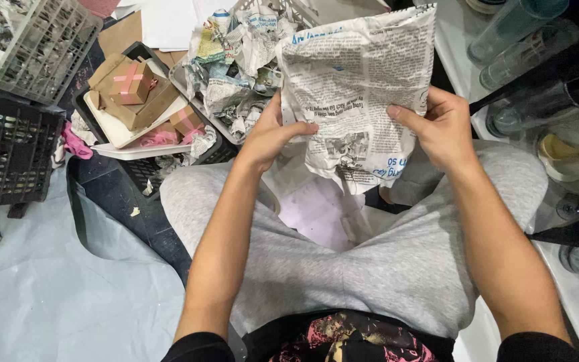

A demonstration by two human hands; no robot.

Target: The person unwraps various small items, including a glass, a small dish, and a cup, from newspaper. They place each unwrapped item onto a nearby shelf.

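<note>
Left hand (271, 134) and right hand (437, 127) are pinching a crumpled newspaper sheet (353, 94) at centre frame, spreading it flat.

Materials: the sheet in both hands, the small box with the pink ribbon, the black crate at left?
Sheet: newsprint, matte, creased, printed, held by left hand and right hand. Small box: likely brown kraft card, dull; ribbon looks satin. Black crate: probably moulded plastic, lattice walls.
</note>
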